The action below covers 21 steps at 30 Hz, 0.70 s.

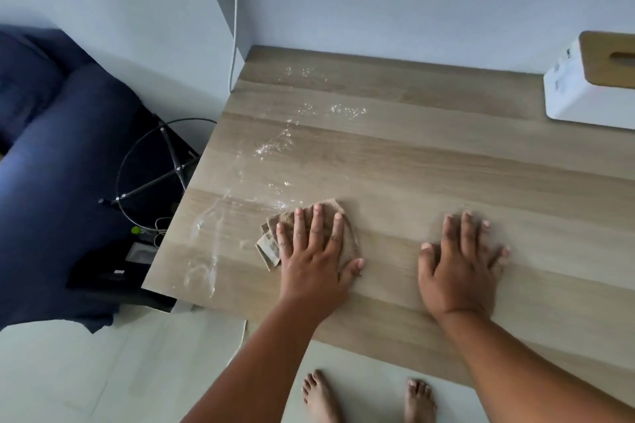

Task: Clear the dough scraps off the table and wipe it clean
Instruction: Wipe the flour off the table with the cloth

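Cloth [347, 233] lies under the flat left hand [314, 261] — right hand [458, 271] flat beside it.

Matt wood-grain table [429, 161] — nubbly brown cloth [347, 233], white plastic box [580, 96].

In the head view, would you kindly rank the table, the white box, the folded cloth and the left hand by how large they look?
1. Table, by far the largest.
2. White box, though the frame cuts it off.
3. Folded cloth and left hand look alike; the hand hides much of the cloth, so no ranking.
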{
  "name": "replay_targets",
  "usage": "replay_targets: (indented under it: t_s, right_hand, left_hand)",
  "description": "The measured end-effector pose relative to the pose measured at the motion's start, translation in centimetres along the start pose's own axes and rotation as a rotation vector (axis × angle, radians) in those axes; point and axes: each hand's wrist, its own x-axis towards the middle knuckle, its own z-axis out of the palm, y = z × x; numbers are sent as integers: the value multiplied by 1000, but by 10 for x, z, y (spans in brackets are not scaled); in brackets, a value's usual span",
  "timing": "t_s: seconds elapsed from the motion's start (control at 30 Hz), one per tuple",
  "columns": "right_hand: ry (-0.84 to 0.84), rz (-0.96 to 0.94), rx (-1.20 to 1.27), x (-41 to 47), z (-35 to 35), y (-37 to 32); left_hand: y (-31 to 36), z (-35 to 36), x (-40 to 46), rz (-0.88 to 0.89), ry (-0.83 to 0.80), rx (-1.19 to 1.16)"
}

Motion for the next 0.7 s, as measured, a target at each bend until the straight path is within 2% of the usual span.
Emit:
replay_targets:
  t_s: [0.17,0.37,0.57,0.7]
  right_hand:
    - [36,-3,-16,1,3,1]
    - [15,7,-42,2,2,1]
    - [0,16,-43,1,1,0]
    - [25,12,-32,1,2,1]
  left_hand:
    - [41,11,3,244,50,-28]
    - [9,15,-46,425,86,-72]
    - [-29,15,-66,300,222,-120]
    - [-18,12,-50,125,191,-109]
